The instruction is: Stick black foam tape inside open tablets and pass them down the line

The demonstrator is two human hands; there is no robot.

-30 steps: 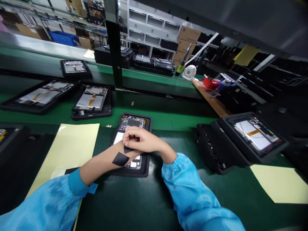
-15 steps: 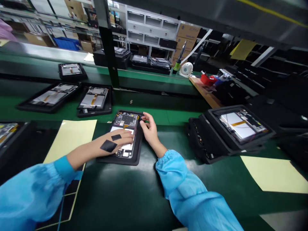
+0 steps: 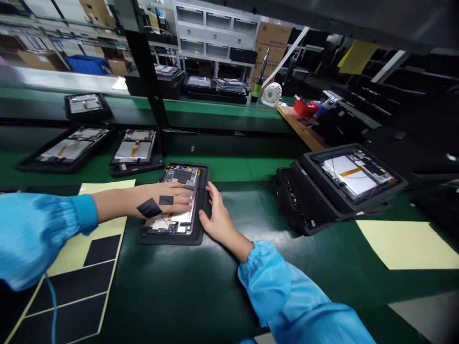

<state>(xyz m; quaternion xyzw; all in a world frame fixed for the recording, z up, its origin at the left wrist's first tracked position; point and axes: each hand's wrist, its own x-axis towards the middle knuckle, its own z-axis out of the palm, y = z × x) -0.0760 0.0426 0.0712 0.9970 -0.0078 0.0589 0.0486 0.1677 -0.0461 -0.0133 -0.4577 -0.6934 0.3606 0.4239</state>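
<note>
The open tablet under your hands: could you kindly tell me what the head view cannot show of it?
Head view:
- Middle of the open tablet: hidden by the left hand.
- Part of the black tray's right rim: hidden by the right hand.
- Small parts on the circuit board: too small to identify.

Far beyond the fingertips [image 3: 184, 200], white shelving [image 3: 215, 28] is standing beside stacked cardboard cartons [image 3: 272, 36], with a blue bin [image 3: 86, 64] sitting farther left.
</note>
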